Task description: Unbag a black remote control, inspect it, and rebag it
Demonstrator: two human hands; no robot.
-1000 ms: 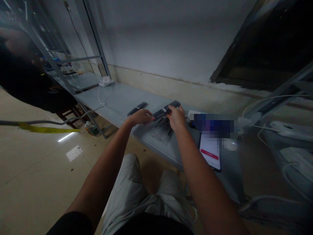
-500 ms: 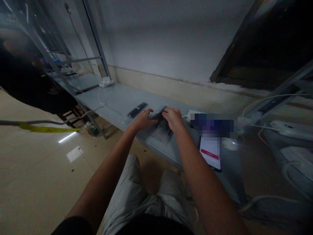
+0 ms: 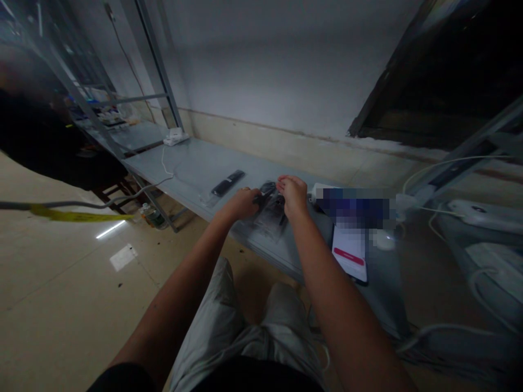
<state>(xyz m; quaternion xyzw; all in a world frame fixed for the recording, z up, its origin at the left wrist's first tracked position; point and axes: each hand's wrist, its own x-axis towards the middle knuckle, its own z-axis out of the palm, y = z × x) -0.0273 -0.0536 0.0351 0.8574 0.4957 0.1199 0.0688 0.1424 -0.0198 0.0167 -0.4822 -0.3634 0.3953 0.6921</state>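
Note:
I sit at a low grey bench [image 3: 196,163]. My left hand [image 3: 242,202] pinches the near end of a black remote [image 3: 266,191], which lies low over a pile of clear plastic bags [image 3: 272,222]. My right hand [image 3: 292,196] is curled just to the right of it, its fingertips closed on the top edge of a bag. Most of the remote is hidden between the two hands. A second black remote [image 3: 227,183] lies on the bench to the left, apart from my hands.
A phone [image 3: 350,255] with a white screen and red bar lies to my right. White cables and white devices [image 3: 478,212] crowd the far right. A white power strip [image 3: 175,136] sits far left on the bench. A grey cable with yellow tape [image 3: 73,215] crosses at left.
A second ago both hands held the remote up by its ends. They have since brought it down onto the bags and moved closer together.

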